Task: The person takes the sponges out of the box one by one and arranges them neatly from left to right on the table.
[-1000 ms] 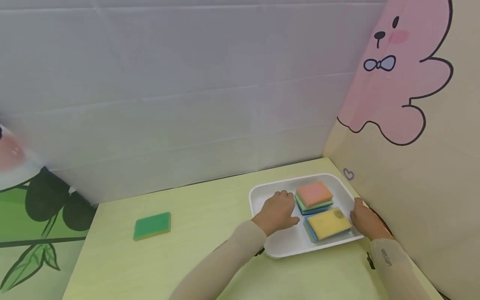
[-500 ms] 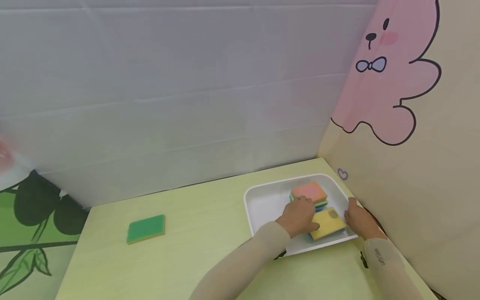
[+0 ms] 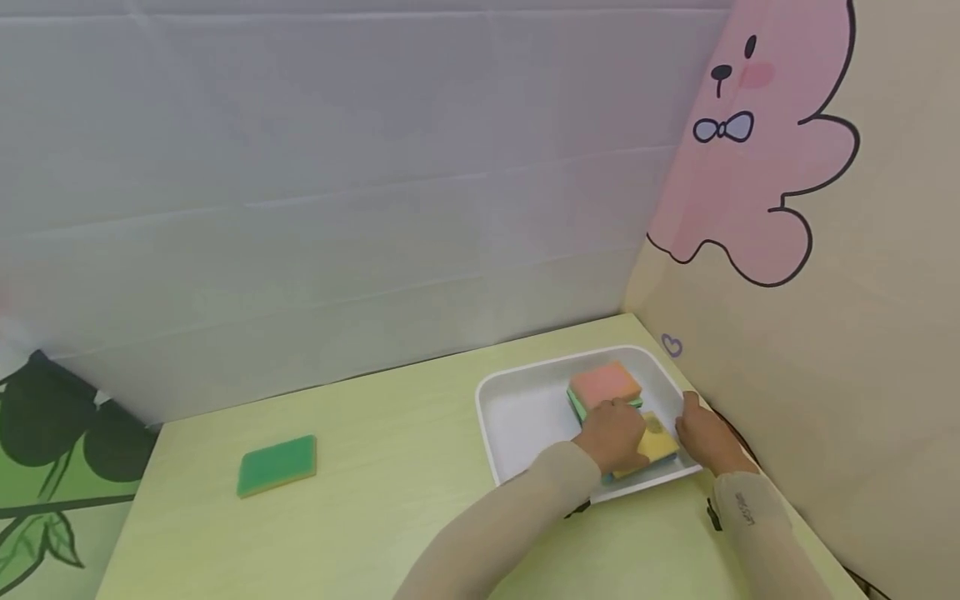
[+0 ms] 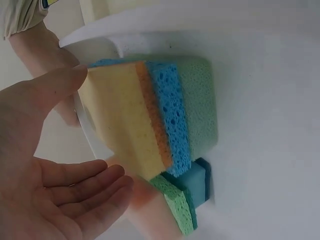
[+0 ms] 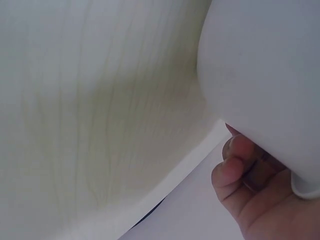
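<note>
Head view, near to far: left hand (image 3: 612, 433) over the yellow sponge (image 4: 120, 115), thumb apart from fingers, not clamped; seems spread that wide to span the block, can't tell contact. Yellow sits in the tray atop a blue sponge (image 4: 169, 117) and pale green sponge (image 4: 201, 107), edges staggered. Right hand (image 3: 708, 435) grips the rim of the white tray (image 3: 521, 421), fingers curled underneath, probably steadying it. Dark green sponge (image 3: 277, 465) lies on the table (image 3: 375, 508), outside the tray, well left. Pink sponge (image 3: 602, 383) tops a second pile behind; wall (image 3: 337, 167) beyond.
</note>
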Motion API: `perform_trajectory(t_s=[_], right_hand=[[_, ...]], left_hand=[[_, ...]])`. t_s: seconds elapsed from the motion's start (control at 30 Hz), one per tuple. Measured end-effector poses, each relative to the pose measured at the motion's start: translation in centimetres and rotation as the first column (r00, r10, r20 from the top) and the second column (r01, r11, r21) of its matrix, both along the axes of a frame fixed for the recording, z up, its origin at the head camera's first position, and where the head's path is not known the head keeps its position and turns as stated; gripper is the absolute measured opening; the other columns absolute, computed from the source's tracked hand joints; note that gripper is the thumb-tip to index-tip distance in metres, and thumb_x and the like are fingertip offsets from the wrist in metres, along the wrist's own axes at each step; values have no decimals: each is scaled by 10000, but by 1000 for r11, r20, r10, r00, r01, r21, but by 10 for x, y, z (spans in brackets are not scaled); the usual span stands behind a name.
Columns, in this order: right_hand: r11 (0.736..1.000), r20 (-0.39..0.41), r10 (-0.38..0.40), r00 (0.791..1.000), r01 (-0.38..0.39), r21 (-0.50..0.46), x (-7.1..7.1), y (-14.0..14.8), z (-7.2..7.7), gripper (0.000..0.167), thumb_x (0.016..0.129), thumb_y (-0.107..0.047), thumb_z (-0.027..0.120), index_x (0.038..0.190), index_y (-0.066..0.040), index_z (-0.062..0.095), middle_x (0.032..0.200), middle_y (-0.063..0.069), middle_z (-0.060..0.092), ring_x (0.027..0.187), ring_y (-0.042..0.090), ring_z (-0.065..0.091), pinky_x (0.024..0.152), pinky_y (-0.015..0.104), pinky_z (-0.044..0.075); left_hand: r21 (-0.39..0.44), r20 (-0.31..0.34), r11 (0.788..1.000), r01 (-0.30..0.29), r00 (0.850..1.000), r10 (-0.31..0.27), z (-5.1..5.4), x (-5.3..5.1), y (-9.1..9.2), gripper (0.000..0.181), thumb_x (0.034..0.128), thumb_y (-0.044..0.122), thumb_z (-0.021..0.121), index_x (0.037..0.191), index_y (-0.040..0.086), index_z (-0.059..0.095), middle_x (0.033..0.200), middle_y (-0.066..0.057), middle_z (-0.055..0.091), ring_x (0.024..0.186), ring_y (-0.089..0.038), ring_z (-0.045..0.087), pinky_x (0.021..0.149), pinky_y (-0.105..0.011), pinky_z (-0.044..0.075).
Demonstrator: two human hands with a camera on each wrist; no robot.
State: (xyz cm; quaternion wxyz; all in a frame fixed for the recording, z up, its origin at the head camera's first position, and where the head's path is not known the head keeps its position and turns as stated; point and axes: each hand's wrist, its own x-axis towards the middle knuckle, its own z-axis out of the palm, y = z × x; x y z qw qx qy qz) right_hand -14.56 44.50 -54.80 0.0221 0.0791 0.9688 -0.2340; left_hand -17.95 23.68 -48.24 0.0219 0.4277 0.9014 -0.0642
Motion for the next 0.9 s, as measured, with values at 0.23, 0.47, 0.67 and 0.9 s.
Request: perform_trajectory(t_s=[0.23, 0.47, 0.67, 0.9], right_hand=[[999, -46, 37, 998, -35, 35, -1, 1, -3, 311, 984, -28, 377, 1235, 130, 281, 808, 228, 604, 652, 299, 588, 586, 496, 484], [1000, -25, 4, 1000, -4, 27, -1, -1, -2, 285, 995, -51, 373, 1228, 88, 285, 855, 227, 605, 674, 299, 575, 608, 496, 476], [1000, -21, 8, 1000, -8, 21, 1, -1, -1, 270, 998, -56, 367, 1215, 84, 289, 867, 234, 610, 686, 306, 588, 623, 512, 478], [1000, 15, -14, 1000, 14, -10, 1, 4, -1, 286, 1005, -90, 332, 1237, 71, 288, 897, 225, 609, 709, 311, 585, 632, 501, 479]], left_hand=[[-6, 2, 1000, -1, 1000, 1, -4, 1, 9, 448, 799, 658, 718, 846, 221, 629, 880, 48, 574, 800, -109, 529, 598, -268, 490], [-33, -10, 999, 0, 1000, -1, -8, 3, 14, 491, 774, 666, 735, 899, 198, 654, 930, 26, 604, 824, -120, 567, 602, -284, 517], [-16, -3, 1000, -6, 1000, 6, -8, 4, 15, 441, 786, 609, 752, 913, 194, 671, 898, 33, 599, 772, -110, 552, 568, -271, 499], [25, 43, 999, 22, 999, -23, 6, 3, 12, 336, 802, 525, 765, 826, 222, 621, 837, 69, 562, 746, -90, 495, 602, -248, 458]])
